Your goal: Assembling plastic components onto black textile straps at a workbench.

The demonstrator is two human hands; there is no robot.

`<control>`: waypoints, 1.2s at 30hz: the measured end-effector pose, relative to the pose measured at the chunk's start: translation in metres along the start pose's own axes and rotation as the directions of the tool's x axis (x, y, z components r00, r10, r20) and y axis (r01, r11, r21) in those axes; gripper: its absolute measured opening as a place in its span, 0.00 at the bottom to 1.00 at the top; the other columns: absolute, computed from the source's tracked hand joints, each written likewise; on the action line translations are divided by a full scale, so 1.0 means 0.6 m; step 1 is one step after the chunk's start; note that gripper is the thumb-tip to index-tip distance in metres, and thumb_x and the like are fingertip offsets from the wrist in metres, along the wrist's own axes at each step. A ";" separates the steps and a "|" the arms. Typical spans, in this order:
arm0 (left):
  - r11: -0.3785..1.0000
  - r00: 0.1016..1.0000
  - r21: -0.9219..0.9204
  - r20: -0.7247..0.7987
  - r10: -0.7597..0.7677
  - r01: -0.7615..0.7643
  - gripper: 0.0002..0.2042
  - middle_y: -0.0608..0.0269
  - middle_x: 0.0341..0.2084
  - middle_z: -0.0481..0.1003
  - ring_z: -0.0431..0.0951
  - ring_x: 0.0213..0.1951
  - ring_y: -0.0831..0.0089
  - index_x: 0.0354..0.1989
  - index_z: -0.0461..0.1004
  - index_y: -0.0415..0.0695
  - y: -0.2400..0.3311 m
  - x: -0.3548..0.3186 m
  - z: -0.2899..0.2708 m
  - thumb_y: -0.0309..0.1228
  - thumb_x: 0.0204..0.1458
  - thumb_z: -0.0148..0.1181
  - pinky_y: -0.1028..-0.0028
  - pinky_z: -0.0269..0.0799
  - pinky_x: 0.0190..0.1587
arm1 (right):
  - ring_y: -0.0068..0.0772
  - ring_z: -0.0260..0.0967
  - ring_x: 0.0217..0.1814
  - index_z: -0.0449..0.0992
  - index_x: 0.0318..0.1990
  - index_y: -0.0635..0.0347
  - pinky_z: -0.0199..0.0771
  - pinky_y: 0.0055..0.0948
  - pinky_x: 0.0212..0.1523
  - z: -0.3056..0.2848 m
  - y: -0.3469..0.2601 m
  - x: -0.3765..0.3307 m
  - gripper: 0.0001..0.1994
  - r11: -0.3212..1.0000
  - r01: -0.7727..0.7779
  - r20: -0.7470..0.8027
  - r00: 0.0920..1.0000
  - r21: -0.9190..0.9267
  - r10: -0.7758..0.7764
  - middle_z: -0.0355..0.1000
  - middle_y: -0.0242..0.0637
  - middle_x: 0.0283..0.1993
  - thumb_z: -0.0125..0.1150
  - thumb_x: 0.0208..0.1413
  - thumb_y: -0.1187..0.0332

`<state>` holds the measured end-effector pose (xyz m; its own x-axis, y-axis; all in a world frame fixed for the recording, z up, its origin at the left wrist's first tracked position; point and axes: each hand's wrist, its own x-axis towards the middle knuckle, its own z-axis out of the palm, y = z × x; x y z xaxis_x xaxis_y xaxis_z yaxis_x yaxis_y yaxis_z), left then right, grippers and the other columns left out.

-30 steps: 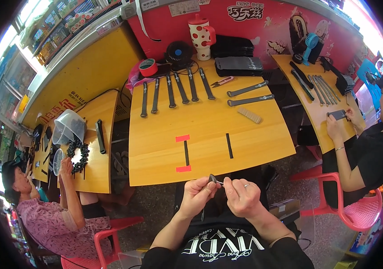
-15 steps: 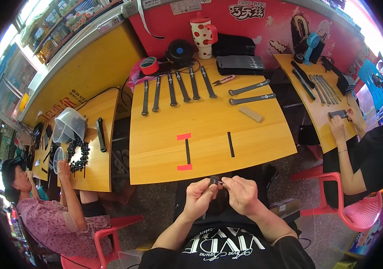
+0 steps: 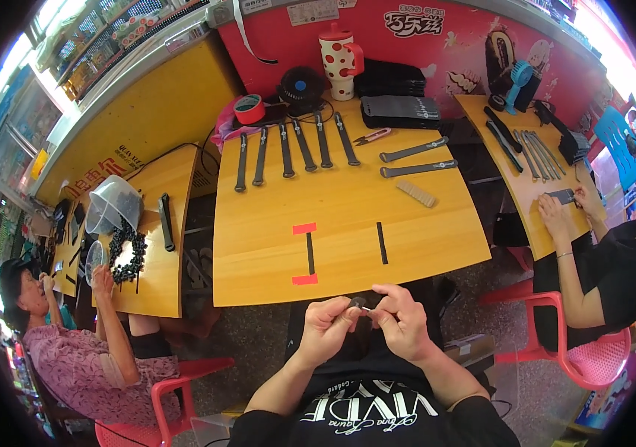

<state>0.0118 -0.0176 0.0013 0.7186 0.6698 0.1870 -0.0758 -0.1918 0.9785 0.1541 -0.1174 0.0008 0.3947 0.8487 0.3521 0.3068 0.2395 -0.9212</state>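
Observation:
Just off the table's near edge, my left hand [image 3: 327, 328] pinches a small dark piece [image 3: 357, 302] between thumb and fingers. Close beside it, my right hand [image 3: 401, 322] has thumb and a finger closed on a thin, pale, shiny bit [image 3: 367, 308] that meets the dark piece; its kind is too small to make out. On the table [image 3: 281, 208] ahead lie several dark grey straps [image 3: 286, 149] in a row, with two more straps [image 3: 418, 166] to the right. Two thin black strips lie nearer me, one black strip [image 3: 310, 253] between red tape marks and another [image 3: 382, 243] alone.
Thread snips [image 3: 372, 137], a ridged beige block [image 3: 415, 194], a red tape roll [image 3: 249, 109], a black fan [image 3: 301, 87] and a spotted tumbler [image 3: 338, 63] rest farther back. A stack of dark pouches [image 3: 400, 112] stands there too. People work at side tables left and right.
My right index finger has lifted and stretched forward, while the thumb and another finger stay at the pale bit. The dark piece in my left hand has tilted.

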 end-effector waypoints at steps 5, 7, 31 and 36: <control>0.996 0.997 -0.050 0.028 -0.071 0.072 0.08 0.70 0.14 0.68 0.63 0.18 0.84 0.28 0.76 0.36 0.003 0.000 0.004 0.25 0.59 0.56 0.80 0.58 0.21 | 0.24 0.68 0.22 0.66 0.54 0.67 0.67 0.21 0.23 0.004 0.007 -0.013 0.18 0.892 -0.313 0.077 0.949 0.327 0.305 0.70 0.36 0.21 0.57 0.57 0.81; 0.995 0.995 -0.052 0.055 -0.086 0.089 0.07 0.69 0.14 0.67 0.64 0.19 0.84 0.29 0.76 0.36 -0.001 -0.001 0.000 0.23 0.58 0.56 0.80 0.59 0.21 | 0.26 0.68 0.21 0.67 0.57 0.63 0.66 0.21 0.22 -0.007 0.011 -0.009 0.22 0.999 -0.003 0.060 0.998 -0.035 0.005 0.67 0.35 0.21 0.59 0.54 0.81; 0.990 0.985 -0.034 0.110 -0.133 0.138 0.08 0.70 0.14 0.68 0.65 0.18 0.84 0.29 0.78 0.37 -0.016 -0.012 -0.006 0.27 0.58 0.58 0.80 0.60 0.21 | 0.30 0.71 0.22 0.67 0.58 0.63 0.68 0.22 0.23 -0.046 0.014 0.037 0.26 0.968 0.182 0.329 0.937 -0.170 -0.119 0.74 0.36 0.25 0.63 0.49 0.82; 0.997 1.000 0.076 -0.013 -0.011 0.012 0.06 0.64 0.14 0.67 0.65 0.17 0.79 0.27 0.75 0.36 -0.006 -0.016 0.013 0.23 0.57 0.57 0.78 0.59 0.20 | 0.14 0.65 0.23 0.65 0.57 0.65 0.65 0.16 0.26 -0.008 0.016 -0.004 0.21 0.930 -0.319 0.205 0.937 0.181 0.282 0.69 0.29 0.22 0.59 0.54 0.82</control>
<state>0.0106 -0.0290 -0.0045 0.7107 0.6809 0.1768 -0.0139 -0.2377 0.9712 0.1602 -0.1195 -0.0082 0.2786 0.9597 0.0365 0.0021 0.0374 -0.9993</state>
